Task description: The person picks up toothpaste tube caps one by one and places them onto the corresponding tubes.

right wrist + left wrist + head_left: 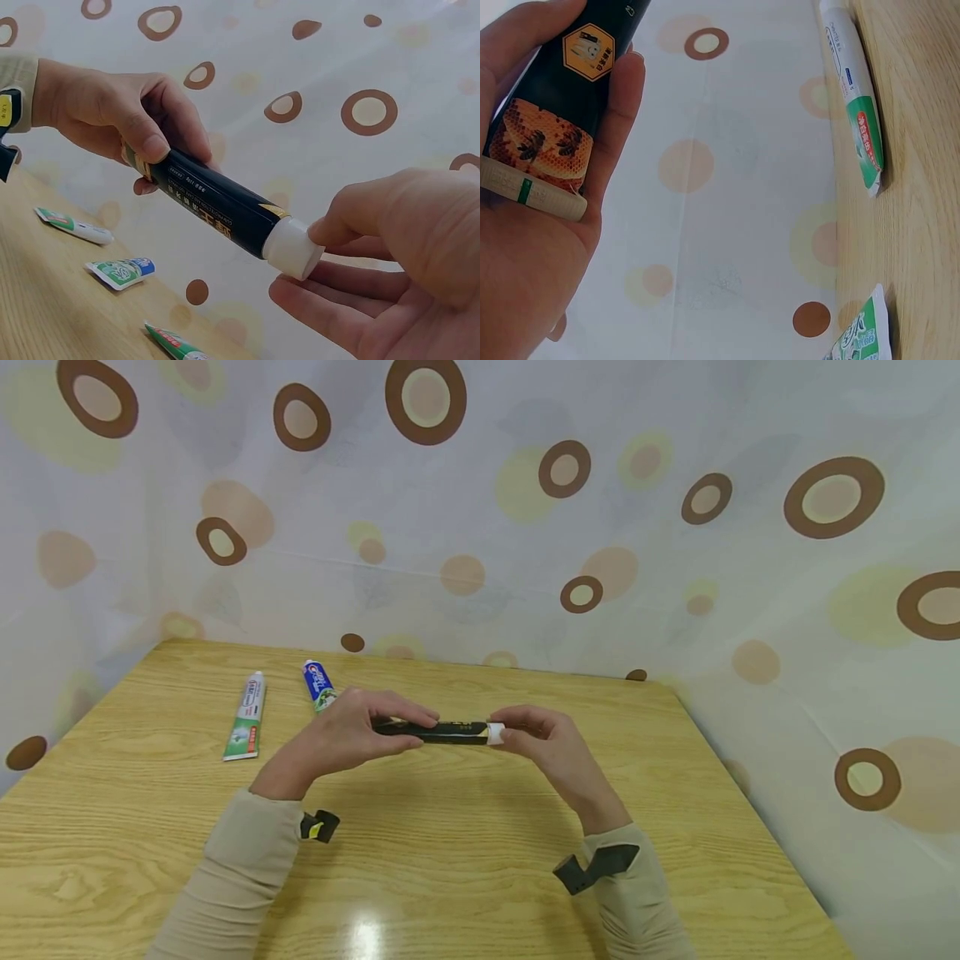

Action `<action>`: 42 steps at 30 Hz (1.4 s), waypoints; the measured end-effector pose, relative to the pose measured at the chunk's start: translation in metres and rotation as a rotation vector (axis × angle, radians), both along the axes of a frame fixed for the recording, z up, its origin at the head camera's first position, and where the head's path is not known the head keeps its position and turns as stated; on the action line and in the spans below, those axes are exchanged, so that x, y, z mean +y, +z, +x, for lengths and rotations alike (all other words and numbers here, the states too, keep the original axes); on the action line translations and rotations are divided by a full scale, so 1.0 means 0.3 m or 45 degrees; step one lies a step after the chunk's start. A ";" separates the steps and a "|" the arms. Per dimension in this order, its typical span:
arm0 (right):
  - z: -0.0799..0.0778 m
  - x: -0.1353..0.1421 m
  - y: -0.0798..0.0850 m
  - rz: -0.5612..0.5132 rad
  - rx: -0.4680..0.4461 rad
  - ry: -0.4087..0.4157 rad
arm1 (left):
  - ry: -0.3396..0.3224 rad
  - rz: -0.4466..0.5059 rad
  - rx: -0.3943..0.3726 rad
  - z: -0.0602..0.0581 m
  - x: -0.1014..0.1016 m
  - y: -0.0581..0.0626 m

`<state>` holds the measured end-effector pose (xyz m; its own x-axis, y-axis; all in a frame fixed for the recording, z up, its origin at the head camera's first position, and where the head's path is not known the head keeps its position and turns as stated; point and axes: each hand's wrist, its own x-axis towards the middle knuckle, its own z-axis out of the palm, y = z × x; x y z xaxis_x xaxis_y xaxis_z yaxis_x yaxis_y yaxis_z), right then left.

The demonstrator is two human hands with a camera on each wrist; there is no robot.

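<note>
A black toothpaste tube (453, 732) with a white cap (292, 247) is held level above the table, its cap end toward the right. My left hand (352, 727) grips the tube's flat crimped end, thumb on one side and fingers on the other. In the left wrist view, honeycomb and bees are printed on the tube near that end. Thumb and fingertips of my right hand (551, 747) pinch the white cap, which sits on the tube in the right wrist view.
On the wooden table (420, 877) a white and green toothpaste tube (246, 717) lies at the left. A blue and green tube (318, 685) lies beyond my left hand. The right wrist view shows another green tube (174, 343). A patterned sheet (480, 527) hangs behind.
</note>
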<state>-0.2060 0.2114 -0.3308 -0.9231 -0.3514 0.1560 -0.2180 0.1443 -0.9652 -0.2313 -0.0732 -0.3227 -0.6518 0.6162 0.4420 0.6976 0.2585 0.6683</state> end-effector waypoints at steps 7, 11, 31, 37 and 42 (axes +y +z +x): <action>-0.001 -0.001 -0.004 -0.025 0.039 -0.002 | 0.005 -0.005 -0.006 0.001 -0.002 -0.002; 0.000 -0.001 -0.002 -0.038 0.027 0.019 | 0.013 -0.013 0.009 0.001 -0.004 0.000; 0.004 -0.001 0.010 0.022 0.076 0.010 | -0.006 0.013 0.011 0.004 -0.002 0.001; 0.005 0.003 0.010 0.019 0.082 0.030 | -0.015 0.023 0.001 0.004 0.002 0.001; 0.006 0.002 0.009 0.004 0.075 0.024 | -0.017 0.015 0.003 0.006 0.003 0.001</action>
<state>-0.2043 0.2121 -0.3281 -0.9055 -0.3694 0.2086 -0.2772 0.1429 -0.9501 -0.2297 -0.0722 -0.3225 -0.6428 0.6194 0.4507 0.7022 0.2414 0.6698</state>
